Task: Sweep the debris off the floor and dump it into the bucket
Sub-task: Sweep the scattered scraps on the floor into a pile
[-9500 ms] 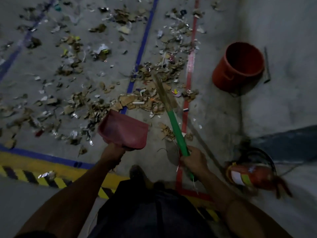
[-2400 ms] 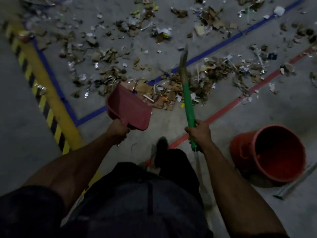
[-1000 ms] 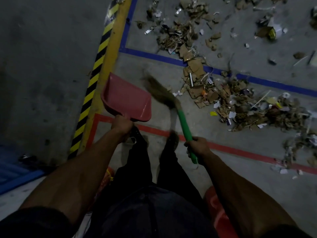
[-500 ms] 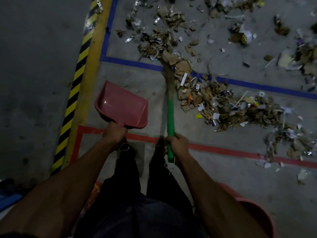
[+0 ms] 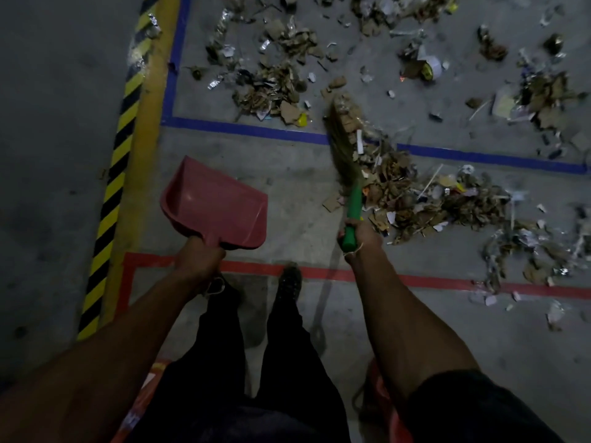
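My left hand [image 5: 200,259] grips the handle of a pink dustpan [image 5: 217,204], held above the floor with its mouth pointing away from me. My right hand [image 5: 359,236] grips the green handle of a straw broom [image 5: 343,151]. The bristles lie against the left end of a heap of cardboard and paper debris [image 5: 425,199] that straddles the blue floor line. More debris [image 5: 278,81] is scattered beyond that line. A sliver of the orange bucket [image 5: 382,401] shows behind my right forearm, mostly hidden.
A yellow-and-black hazard stripe [image 5: 120,148] runs along the left. A blue line [image 5: 243,131] and a red line [image 5: 447,281] cross the grey concrete floor. My legs and one shoe [image 5: 289,279] stand just behind the red line. An orange object [image 5: 150,388] peeks out beside my left leg.
The broom head has swung right and now lies against the debris heap's left end. My right hand has shifted right with it. The dustpan stays about where it was.
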A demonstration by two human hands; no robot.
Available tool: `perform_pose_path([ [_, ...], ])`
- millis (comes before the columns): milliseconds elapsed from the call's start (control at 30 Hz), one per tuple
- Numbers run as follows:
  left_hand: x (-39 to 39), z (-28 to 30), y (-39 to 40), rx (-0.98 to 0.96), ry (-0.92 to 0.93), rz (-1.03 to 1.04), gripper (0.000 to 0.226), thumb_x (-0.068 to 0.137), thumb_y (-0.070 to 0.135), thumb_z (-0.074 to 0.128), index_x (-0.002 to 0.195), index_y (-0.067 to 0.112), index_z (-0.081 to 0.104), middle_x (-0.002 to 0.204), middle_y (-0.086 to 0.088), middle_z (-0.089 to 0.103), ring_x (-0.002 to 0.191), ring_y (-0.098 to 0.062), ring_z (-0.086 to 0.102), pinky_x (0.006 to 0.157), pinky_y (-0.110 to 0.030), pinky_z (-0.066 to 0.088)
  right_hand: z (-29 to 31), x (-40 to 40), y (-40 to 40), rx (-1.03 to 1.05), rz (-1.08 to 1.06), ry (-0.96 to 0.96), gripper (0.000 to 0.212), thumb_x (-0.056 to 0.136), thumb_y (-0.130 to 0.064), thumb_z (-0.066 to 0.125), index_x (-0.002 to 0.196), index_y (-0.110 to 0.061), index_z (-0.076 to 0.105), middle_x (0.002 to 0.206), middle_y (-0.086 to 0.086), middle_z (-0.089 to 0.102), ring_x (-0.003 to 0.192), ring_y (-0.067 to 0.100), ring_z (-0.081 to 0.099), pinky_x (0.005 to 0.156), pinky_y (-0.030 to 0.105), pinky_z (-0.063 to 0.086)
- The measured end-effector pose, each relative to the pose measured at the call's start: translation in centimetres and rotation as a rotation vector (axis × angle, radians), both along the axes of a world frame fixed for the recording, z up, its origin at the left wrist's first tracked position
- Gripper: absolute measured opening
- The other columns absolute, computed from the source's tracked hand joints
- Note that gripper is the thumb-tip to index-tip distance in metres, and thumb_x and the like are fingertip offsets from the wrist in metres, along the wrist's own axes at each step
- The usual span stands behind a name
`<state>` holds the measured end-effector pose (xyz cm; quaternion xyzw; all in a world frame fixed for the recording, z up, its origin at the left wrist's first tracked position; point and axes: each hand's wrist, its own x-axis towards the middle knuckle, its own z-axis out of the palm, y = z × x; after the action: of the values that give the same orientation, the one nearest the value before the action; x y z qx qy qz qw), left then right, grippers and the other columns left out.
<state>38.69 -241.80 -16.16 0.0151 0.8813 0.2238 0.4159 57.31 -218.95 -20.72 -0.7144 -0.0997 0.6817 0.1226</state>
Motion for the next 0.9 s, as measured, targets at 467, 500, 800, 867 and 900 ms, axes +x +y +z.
perform_pose_path([
  [467,2.2,0.6,3.3,-0.03,0.033,-0.069,0.021,0.081,0.013,0.06,0.097,-0.001,0.06,0.077,-0.015,0.059,0.056,-0.025,0.054,0.047,-0.024,0.034,4.0,3.8,-3.7,0.296,0.004,-0.136,0.01,0.088,0.007,0.055,0.092,-0.002,0.054,0.062,0.013,0.045,0.039,0.019,0.045,0.039,0.024,0.038],
  [500,2.2,0.8,3.4,-0.027,0.026,-0.07,0.021,0.081,0.012,0.06,0.097,-0.002,0.06,0.078,-0.017,0.06,0.058,-0.026,0.055,0.049,-0.025,0.036,4.3,3.9,-5.4,0.307,0.058,-0.127,0.009,0.087,0.006,0.056,0.093,-0.001,0.057,0.063,0.013,0.047,0.042,0.02,0.045,0.041,0.026,0.039],
  [800,3.5,1.9,4.4,-0.02,0.018,-0.118,0.021,0.084,0.01,0.06,0.101,-0.003,0.061,0.083,-0.017,0.06,0.051,-0.02,0.053,0.045,-0.023,0.034,2.7,5.7,-12.9,0.172,0.345,-0.066,0.016,0.079,0.001,0.064,0.094,-0.002,0.065,0.052,0.01,0.054,0.043,0.022,0.051,0.047,0.031,0.044],
  [867,3.7,2.0,4.6,-0.003,0.004,-0.124,0.02,0.085,0.008,0.059,0.102,-0.003,0.059,0.087,-0.017,0.06,0.054,-0.02,0.053,0.046,-0.024,0.035,2.1,7.2,-12.8,0.131,0.335,-0.092,0.02,0.08,0.003,0.063,0.1,-0.002,0.064,0.056,0.012,0.053,0.045,0.023,0.05,0.049,0.032,0.044],
  [900,3.8,2.0,4.7,0.008,-0.007,-0.126,0.019,0.086,0.007,0.059,0.102,-0.003,0.059,0.088,-0.018,0.06,0.055,-0.022,0.053,0.048,-0.025,0.037,1.9,8.0,-12.4,0.115,0.319,-0.113,0.019,0.081,0.004,0.063,0.099,-0.002,0.063,0.057,0.013,0.053,0.047,0.023,0.05,0.051,0.033,0.044],
])
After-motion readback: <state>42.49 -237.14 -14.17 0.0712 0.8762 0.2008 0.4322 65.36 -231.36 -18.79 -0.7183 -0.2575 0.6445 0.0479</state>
